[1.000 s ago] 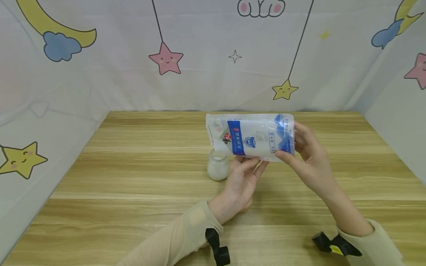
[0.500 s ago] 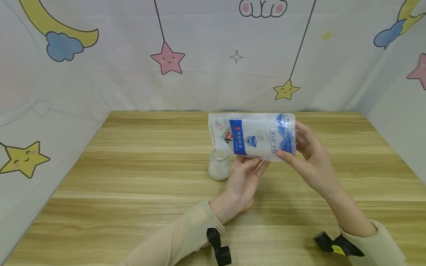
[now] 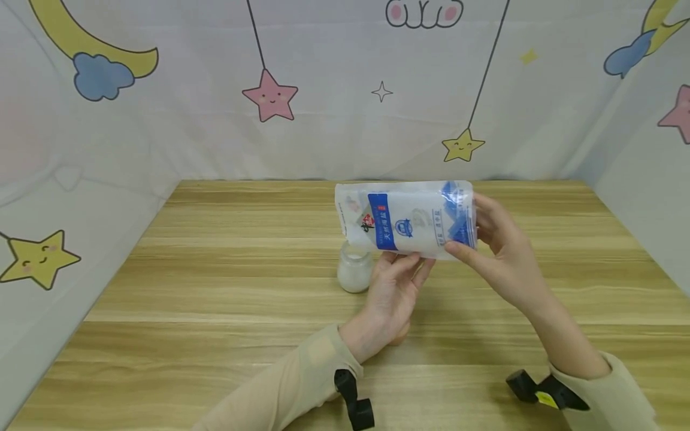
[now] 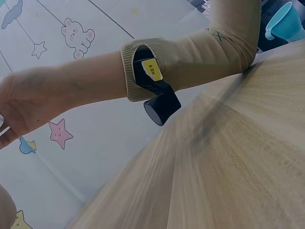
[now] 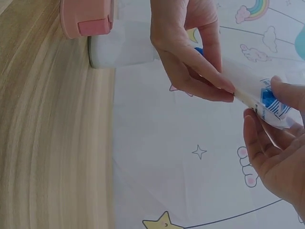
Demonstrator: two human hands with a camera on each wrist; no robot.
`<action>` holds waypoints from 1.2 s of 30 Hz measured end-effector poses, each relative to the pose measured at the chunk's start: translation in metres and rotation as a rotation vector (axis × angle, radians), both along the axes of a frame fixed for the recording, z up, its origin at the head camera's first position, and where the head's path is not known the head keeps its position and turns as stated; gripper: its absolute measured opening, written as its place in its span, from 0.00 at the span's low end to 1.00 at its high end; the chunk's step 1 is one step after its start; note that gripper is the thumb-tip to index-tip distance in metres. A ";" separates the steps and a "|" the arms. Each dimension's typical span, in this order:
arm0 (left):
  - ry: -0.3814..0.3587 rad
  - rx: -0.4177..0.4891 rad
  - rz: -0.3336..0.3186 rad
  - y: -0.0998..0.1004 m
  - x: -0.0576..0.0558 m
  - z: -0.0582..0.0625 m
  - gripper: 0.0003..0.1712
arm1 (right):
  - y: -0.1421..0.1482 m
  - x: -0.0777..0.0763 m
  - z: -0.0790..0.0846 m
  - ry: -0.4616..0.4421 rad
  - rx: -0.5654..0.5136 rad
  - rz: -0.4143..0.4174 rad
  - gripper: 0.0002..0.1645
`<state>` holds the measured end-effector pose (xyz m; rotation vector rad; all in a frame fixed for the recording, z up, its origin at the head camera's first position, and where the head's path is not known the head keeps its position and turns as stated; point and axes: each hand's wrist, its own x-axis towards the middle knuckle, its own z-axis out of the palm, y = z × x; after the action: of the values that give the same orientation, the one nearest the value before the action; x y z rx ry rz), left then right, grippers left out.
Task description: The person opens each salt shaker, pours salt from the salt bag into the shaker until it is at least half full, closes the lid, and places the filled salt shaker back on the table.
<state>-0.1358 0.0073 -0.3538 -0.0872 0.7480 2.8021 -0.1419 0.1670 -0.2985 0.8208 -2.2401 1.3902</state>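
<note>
A white and blue salt bag [image 3: 415, 218] is held sideways in the air, its left end over the mouth of a small glass jar [image 3: 354, 272]. White contents show through the jar's wall. My left hand [image 3: 390, 296] pinches the bag's lower edge between thumb and fingers, as the right wrist view also shows. My right hand [image 3: 507, 257] grips the bag's right end, thumb in front and fingers behind. Only part of that hand shows at the left edge of the left wrist view. The bag's left opening faces the jar.
A pink box-like object [image 5: 88, 18] stands on the wooden table [image 3: 215, 269] close to the jar; my left hand mostly hides it in the head view. White cloth [image 3: 334, 137] with printed stars encloses the table. A turquoise bucket [image 4: 286, 24] appears far off in the left wrist view.
The bag's right end and my right hand have risen very slightly. The left hand and the jar stay in place.
</note>
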 end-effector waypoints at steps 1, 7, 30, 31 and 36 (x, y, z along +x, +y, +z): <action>0.000 0.004 -0.002 0.000 0.000 0.000 0.29 | 0.000 0.000 0.001 0.000 0.004 -0.001 0.44; 0.002 0.024 -0.012 -0.001 0.001 0.000 0.29 | -0.001 0.000 0.003 -0.002 0.012 -0.006 0.43; 0.016 0.036 -0.014 0.000 0.001 0.001 0.29 | -0.001 0.001 0.002 0.019 0.010 -0.010 0.43; 0.021 0.035 -0.015 0.000 0.001 0.001 0.29 | -0.001 0.001 0.002 0.019 0.010 -0.010 0.43; 0.046 0.045 -0.014 0.001 0.001 0.000 0.28 | 0.000 0.000 0.002 0.015 0.011 -0.010 0.43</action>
<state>-0.1343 0.0079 -0.3534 -0.0100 0.6926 2.8145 -0.1415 0.1665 -0.2965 0.8195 -2.2398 1.3636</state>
